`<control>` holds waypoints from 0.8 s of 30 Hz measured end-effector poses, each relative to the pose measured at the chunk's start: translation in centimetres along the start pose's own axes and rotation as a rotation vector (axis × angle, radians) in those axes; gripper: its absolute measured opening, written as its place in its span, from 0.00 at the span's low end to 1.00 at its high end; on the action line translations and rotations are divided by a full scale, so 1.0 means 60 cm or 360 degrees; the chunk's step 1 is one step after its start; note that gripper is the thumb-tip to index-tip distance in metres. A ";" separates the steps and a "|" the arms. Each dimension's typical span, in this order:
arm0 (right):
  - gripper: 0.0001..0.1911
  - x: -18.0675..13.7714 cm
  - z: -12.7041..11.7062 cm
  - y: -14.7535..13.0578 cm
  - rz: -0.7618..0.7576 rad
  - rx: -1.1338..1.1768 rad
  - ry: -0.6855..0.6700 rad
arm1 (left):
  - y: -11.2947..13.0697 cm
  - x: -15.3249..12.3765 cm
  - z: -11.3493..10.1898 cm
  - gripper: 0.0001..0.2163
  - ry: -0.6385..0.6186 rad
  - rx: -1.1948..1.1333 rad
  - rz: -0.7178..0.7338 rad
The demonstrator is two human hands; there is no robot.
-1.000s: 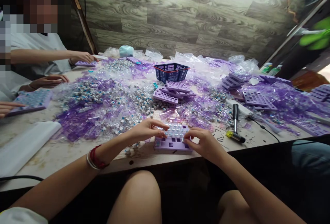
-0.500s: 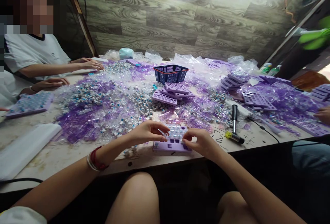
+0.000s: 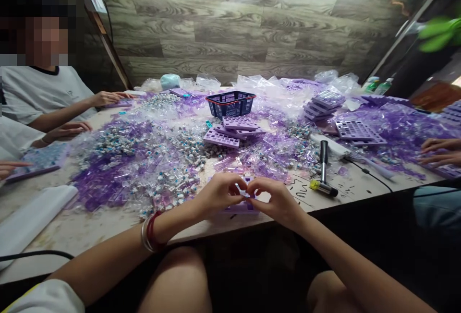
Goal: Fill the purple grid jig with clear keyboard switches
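My left hand (image 3: 219,193) and my right hand (image 3: 279,203) meet fingertip to fingertip near the table's front edge. Both are closed in a pinch, and whatever is between the fingers is too small and too covered to name. Directly beneath them lies a light purple keyboard plate (image 3: 239,207) with square holes, mostly hidden by my fingers. Loose white switches with blue tops (image 3: 176,186) and clear plastic pieces lie just beyond my left hand.
Purple plates (image 3: 230,133) are stacked behind my hands, before a dark blue basket (image 3: 230,106). A hammer (image 3: 323,169) lies to the right. More plates (image 3: 360,131) and purple plastic pieces spread farther right. Co-workers' hands (image 3: 68,130) (image 3: 441,152) are at both sides.
My hands have come together over the plate; before, they were apart at its two sides. The view has shifted slightly. At right, a co-worker's hands have come further into view.
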State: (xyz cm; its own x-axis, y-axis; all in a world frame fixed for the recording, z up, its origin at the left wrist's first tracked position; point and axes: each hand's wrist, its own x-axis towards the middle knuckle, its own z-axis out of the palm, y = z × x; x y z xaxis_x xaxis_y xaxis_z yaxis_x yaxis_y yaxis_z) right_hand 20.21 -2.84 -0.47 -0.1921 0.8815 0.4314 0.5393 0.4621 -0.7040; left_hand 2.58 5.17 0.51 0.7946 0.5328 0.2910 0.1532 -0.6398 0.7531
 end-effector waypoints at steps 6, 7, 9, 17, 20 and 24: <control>0.07 -0.004 -0.004 0.014 -0.0049 -0.0131 -0.0047 | -0.010 -0.010 0.013 0.04 0.0071 0.0296 0.0134; 0.08 -0.004 -0.004 0.015 -0.0045 -0.0142 -0.0053 | -0.011 -0.011 0.014 0.04 0.0073 0.0317 0.0147; 0.08 -0.004 -0.004 0.016 -0.0034 -0.0169 -0.0062 | -0.012 -0.012 0.015 0.05 0.0072 0.0350 0.0168; 0.08 -0.005 -0.010 0.016 -0.0025 -0.0185 -0.0092 | -0.011 -0.012 0.016 0.06 0.0054 0.0238 0.0243; 0.08 -0.006 -0.010 0.016 -0.0045 -0.0189 -0.0077 | -0.010 -0.011 0.015 0.06 0.0066 0.0206 0.0223; 0.07 -0.004 -0.009 0.017 -0.0063 -0.0198 -0.0090 | -0.008 -0.012 0.015 0.07 0.0051 0.0202 0.0196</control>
State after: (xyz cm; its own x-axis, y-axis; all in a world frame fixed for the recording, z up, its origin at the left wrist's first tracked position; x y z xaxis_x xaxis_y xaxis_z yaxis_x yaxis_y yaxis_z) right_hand 21.21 -2.64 -0.98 -0.2591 0.8684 0.4227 0.6272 0.4841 -0.6101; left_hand 2.48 4.61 -0.61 0.7933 0.4621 0.3965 0.1304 -0.7650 0.6307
